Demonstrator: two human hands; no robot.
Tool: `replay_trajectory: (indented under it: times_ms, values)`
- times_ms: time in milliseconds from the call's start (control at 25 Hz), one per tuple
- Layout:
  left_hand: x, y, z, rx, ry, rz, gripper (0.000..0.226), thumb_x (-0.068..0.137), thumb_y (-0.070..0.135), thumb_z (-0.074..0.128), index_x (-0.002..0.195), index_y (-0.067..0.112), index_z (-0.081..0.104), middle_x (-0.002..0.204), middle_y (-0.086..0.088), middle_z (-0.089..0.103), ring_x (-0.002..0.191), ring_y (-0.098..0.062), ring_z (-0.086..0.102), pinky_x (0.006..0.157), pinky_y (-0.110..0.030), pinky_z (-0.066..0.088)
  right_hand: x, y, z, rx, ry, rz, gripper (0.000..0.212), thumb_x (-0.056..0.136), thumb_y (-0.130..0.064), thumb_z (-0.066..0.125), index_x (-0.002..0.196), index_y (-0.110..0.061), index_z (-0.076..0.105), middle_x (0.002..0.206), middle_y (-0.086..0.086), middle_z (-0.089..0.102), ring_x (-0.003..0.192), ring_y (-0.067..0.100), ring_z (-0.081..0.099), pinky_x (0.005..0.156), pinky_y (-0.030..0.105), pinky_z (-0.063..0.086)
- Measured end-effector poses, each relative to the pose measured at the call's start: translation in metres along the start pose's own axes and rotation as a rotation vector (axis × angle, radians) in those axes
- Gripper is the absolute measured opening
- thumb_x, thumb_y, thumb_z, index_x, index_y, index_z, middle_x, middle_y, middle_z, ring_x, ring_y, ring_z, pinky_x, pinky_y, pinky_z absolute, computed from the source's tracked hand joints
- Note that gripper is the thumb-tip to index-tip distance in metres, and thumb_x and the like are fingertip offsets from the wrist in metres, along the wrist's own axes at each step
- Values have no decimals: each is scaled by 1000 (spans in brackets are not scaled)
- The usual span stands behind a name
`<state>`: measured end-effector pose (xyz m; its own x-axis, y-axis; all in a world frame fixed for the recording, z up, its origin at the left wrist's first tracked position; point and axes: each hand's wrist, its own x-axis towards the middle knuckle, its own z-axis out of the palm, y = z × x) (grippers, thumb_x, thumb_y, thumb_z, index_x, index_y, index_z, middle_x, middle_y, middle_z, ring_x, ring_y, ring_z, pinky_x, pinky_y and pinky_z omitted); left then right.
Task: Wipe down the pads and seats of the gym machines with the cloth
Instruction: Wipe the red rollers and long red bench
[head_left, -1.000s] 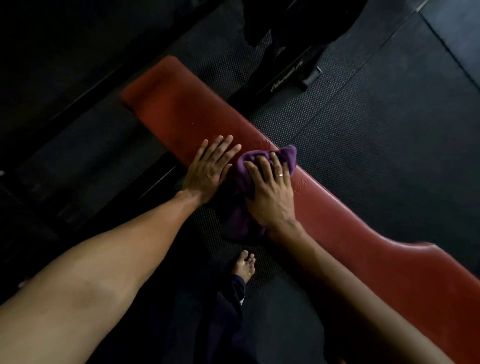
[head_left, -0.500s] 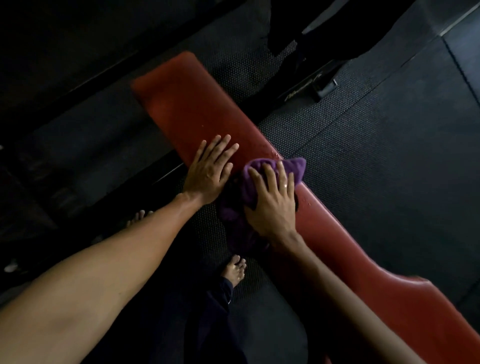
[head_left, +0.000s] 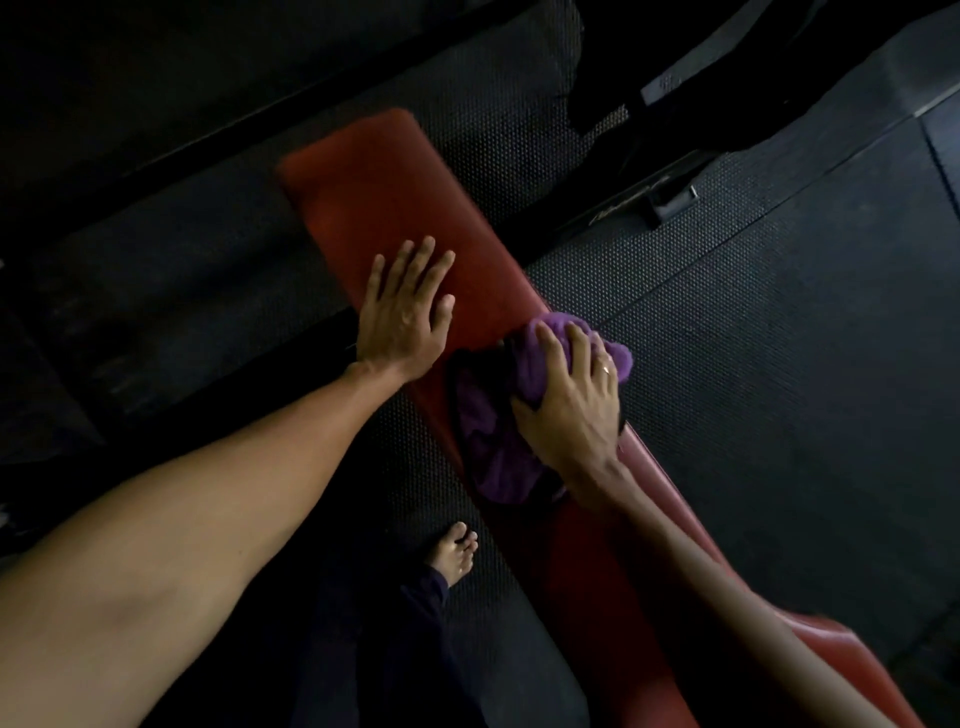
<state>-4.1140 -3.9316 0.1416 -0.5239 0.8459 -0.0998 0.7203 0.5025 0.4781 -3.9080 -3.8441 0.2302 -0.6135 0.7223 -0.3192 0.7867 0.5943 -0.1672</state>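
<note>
While our right hand (head_left: 571, 400) is gripping the bunched purple cloth (head_left: 498, 457) midway along the red bench pad (head_left: 374, 182), our left hand (head_left: 402, 317) is lying flat, fingers spread, just beside it. Risk we are judging: the loose tail overhanging the near edge, snagging or slipping free.

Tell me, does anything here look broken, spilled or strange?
Nothing looks damaged or spilled. The left hand rests flat on the long red padded bench; the right hand grips the bunched purple cloth. Only oddity: a bare foot on the black rubber floor.
</note>
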Motion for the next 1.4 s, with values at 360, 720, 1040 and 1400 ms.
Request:
replay_trajectory:
  times_ms: [360,720,1040,1400]
  values:
    - [2,1,-3,9,6,-19,54,103,38,30,155,24,34,164,-3,28,153,-23,19,124,-49,8,27,9,-5,98,-33,-61,85,83,-52,66,154,-23,31,155,10,37,136,38,44,109,55,42]
    - [4,-1,-3,117,-50,-4,61,100,43,31,157,24,30,165,-4,24,153,-25,19,124,-50,11,91,-29,8,18,-85,-103,78,84,-56,55,152,-25,32,155,14,35,129,47,44,104,59,41]
    - [4,0,-3,70,-44,-17,55,104,40,25,156,25,31,165,-1,24,153,-23,17,125,-49,8,54,0,0,173,11,-93,70,83,-41,65,143,-26,33,142,10,46,117,38,54,95,51,49]
    - [3,1,-6,108,-82,-20,60,100,40,20,158,26,24,167,1,16,155,-21,11,125,-47,5,96,-35,11,97,-54,-35,73,86,-50,62,148,-21,37,154,12,38,134,42,41,108,54,37]
